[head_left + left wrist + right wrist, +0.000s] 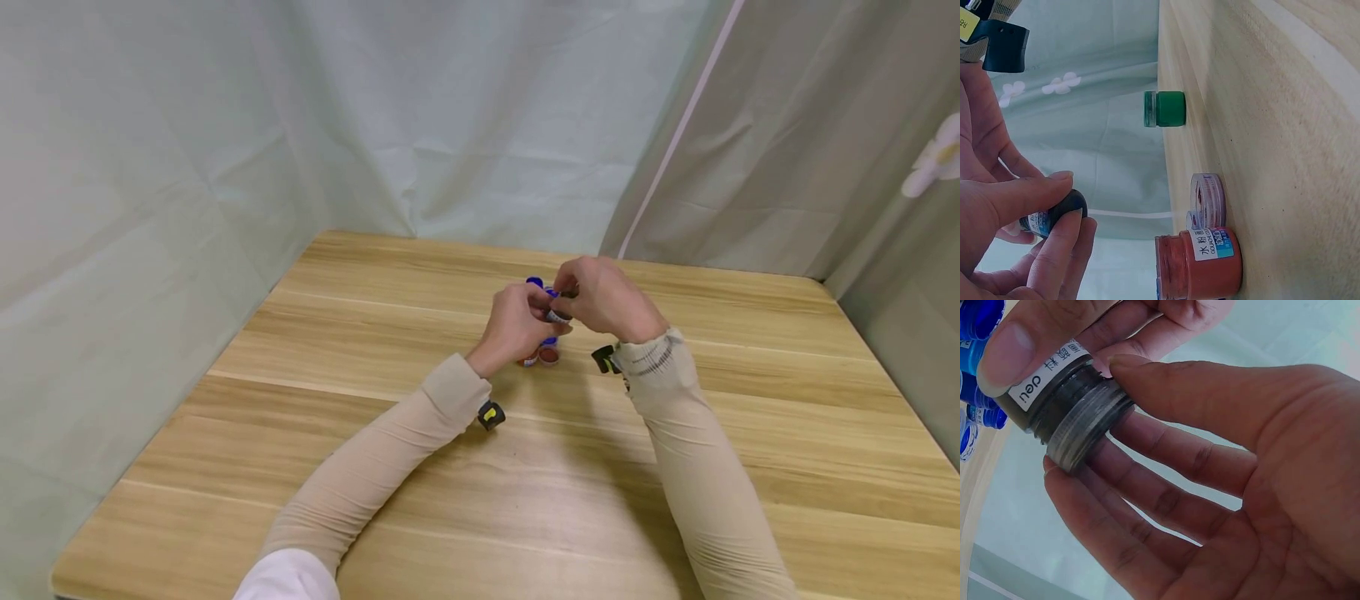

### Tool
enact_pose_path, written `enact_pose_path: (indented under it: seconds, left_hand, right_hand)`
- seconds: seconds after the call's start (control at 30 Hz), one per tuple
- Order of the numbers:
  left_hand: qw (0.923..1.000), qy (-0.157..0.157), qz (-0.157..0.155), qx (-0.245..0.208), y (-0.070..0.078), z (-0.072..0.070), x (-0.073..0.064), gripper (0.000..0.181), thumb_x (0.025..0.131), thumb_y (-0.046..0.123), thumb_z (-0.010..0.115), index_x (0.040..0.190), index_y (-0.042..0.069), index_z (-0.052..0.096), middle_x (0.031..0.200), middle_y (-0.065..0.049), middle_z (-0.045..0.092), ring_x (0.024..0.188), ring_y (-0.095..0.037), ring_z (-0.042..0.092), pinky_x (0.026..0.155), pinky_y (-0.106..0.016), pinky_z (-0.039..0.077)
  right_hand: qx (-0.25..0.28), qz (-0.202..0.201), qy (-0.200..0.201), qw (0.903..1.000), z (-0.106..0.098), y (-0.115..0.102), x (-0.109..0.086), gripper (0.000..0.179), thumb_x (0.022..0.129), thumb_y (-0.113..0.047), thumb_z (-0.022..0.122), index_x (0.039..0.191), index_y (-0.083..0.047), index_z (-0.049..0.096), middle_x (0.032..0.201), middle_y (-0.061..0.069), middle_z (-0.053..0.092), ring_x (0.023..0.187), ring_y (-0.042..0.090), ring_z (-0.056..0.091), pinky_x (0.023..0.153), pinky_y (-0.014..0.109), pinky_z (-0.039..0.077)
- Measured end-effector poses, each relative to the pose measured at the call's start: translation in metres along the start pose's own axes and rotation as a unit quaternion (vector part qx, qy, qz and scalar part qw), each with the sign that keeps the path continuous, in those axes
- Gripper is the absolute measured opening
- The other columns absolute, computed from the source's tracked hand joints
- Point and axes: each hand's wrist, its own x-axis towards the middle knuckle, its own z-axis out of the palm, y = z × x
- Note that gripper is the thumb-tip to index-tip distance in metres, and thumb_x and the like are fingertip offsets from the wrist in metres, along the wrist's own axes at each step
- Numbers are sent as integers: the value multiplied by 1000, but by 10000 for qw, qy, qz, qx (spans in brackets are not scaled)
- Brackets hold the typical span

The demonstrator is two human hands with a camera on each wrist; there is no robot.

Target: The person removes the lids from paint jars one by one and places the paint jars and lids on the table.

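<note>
My left hand (pixel 516 323) holds a small jar of dark paint (pixel 1047 394) by its labelled body, tilted and above the table. My right hand (pixel 606 296) pinches the jar's clear lid (pixel 1090 434) between thumb and fingers. The lid sits at the jar's mouth, with some screw thread showing beside it; whether it is fully seated I cannot tell. Below the hands, a red-brown paint jar (pixel 1215 265) stands on the table next to a clear round lid (pixel 1210 200). Several blue paint jars (pixel 982 319) show at the left in the right wrist view.
A green paint jar (pixel 1171 109) stands apart from the red-brown one on the wooden table (pixel 300 433). Pale curtains (pixel 480 125) hang behind and at both sides. Each wrist carries a black camera mount (pixel 491 414) close to the tabletop.
</note>
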Motion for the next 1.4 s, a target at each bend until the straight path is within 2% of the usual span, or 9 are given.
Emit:
enact_pose_path:
  seconds: [0.47,0.93,1.4]
  left_hand:
    - [9998,-18,-39,-183,1,0,0,26,80,13,88,101,6,75,96,-10,79,84,-18,77,72,-26,61]
    - [9994,-13,-46,-333,1,-1,-1,28,81,13,88,103,5,72,98,-12,78,87,-20,77,74,-28,62]
    - [9999,-28,-147,-42,1,-2,0,28,83,17,87,105,7,72,102,-10,78,90,-20,76,78,-30,62]
  right_hand:
    - [-15,53,120,9999,-1,3,-1,22,100,-17,66,113,-1,71,110,16,75,93,27,70,78,41,57]
    - [141,24,256,9996,0,4,-1,21,100,-19,66,110,-1,71,106,17,75,89,28,70,75,40,57]
    - [111,6,316,9994,1,1,1,22,99,-24,69,107,-4,73,104,14,77,86,25,71,73,39,58]
